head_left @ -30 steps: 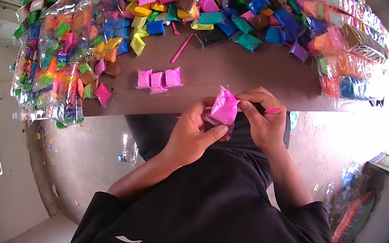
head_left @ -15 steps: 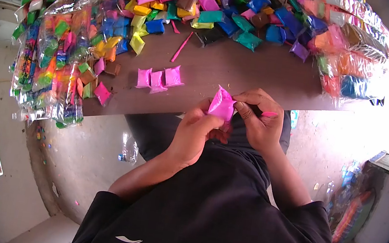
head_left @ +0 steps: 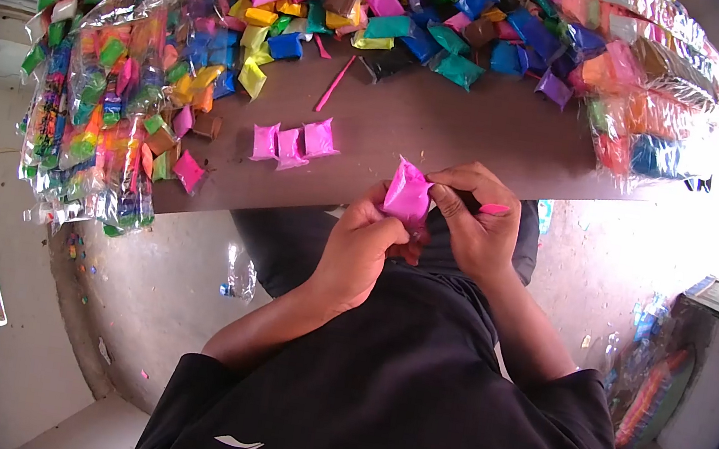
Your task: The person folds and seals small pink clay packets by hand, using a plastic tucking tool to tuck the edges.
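Note:
A pink clay packet (head_left: 407, 193) is held upright just past the table's front edge. My left hand (head_left: 353, 256) wraps its fingers and thumb around the lower part. My right hand (head_left: 480, 218) pinches the top right corner between thumb and forefinger. A flat bright-pink piece (head_left: 495, 210) shows against the right hand's curled fingers; the rest of it is hidden. To the left, three pink packets (head_left: 292, 146) lie side by side on the table. Behind them rests a thin pink stick-like tool (head_left: 335, 83).
A heap of many-coloured packets (head_left: 387, 26) covers the back of the brown table (head_left: 465, 129). Clear plastic bags full of packets stand at left (head_left: 108, 116) and right (head_left: 653, 100). One loose pink packet (head_left: 189, 172) lies by the left bags.
Both hands and the pink packet have shifted very slightly. The grip looks the same, with the right fingers still at the packet's top corner.

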Motion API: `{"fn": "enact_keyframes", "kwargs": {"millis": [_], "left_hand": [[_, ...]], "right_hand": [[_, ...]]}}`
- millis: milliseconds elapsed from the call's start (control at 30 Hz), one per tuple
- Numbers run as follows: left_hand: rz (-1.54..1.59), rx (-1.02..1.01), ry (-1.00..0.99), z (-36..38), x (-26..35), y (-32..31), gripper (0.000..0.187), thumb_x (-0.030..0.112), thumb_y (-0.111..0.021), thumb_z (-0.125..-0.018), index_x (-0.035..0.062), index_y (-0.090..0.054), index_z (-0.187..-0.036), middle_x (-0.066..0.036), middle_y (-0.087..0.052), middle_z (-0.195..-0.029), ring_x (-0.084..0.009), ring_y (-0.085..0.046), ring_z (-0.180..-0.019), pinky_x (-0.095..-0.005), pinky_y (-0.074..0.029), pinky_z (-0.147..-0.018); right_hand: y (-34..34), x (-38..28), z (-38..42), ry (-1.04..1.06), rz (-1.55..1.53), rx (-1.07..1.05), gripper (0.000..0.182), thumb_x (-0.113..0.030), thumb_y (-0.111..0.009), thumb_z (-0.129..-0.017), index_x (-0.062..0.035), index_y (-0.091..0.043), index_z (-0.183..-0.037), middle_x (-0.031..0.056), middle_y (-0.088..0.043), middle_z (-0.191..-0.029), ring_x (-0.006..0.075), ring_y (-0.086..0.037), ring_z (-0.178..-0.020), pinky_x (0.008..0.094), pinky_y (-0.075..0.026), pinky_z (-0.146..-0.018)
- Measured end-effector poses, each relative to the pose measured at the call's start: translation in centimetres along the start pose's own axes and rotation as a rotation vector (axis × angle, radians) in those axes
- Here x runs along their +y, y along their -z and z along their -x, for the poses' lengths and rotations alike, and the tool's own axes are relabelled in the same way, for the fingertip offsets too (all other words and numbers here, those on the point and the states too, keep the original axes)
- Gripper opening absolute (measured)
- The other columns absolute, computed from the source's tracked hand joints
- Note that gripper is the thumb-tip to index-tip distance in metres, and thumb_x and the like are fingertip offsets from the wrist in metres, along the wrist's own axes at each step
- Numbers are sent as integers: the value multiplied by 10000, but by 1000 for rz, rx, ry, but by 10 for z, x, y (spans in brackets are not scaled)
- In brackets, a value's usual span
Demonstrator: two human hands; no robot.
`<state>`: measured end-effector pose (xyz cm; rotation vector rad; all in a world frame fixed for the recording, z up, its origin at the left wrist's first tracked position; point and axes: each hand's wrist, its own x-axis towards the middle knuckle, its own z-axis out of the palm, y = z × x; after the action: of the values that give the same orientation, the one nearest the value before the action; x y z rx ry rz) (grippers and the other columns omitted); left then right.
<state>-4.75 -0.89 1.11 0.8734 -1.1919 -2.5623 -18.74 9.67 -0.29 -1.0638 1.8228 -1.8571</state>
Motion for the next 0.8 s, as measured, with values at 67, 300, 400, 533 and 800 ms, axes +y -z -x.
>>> {"fn": "enact_keyframes", "kwargs": {"millis": [67, 300, 400, 533, 800], "left_hand": [[-56, 5, -34, 4, 3, -2, 337, 30, -537, -938, -6, -523, -1273, -131, -679, -979, -182, -661, -811, -315, -551, -716], [-201, 122, -376, 9, -3, -9, 368, 196, -513, -1082, -30, -457, -1368, -121, -660, -1158, -152, -648, -988, -295, -535, -794], [-276, 56, -437, 2, 5, 2, 373, 231, -511, -1098, -32, -491, -1361, -102, -652, -1181, -137, -639, -1021, -286, -529, -817], [-449, 84, -524, -1, 12, -16, 358, 253, -563, -1087, -26, -575, -1311, -44, -681, -1044, -88, -634, -923, -245, -517, -779], [-954, 202, -521, -4, 23, 4, 170, 134, -555, -1072, -6, -642, -1029, -29, -661, -882, -71, -583, -771, -233, -495, -687]], "right_hand": [[-3, 4, 3, -78, -62, 38, 88, -47, -730, -939, 34, -735, -975, 89, -710, -887, 150, -660, -816, 275, -503, -737], [-4, 6, 5, -379, -332, 124, 89, -32, -698, -959, 40, -733, -995, 38, -718, -939, 89, -659, -884, 251, -516, -808], [-4, 0, 5, -385, -375, 98, 79, -25, -704, -953, 37, -735, -992, 41, -711, -940, 90, -648, -870, 249, -510, -793], [-2, -2, 7, -260, -327, 25, 65, -9, -709, -939, 35, -732, -980, 58, -704, -935, 109, -641, -846, 252, -501, -766], [-4, -7, 9, -84, -220, -26, 41, 19, -692, -925, 38, -723, -944, 84, -696, -922, 141, -642, -817, 265, -491, -740]]}}
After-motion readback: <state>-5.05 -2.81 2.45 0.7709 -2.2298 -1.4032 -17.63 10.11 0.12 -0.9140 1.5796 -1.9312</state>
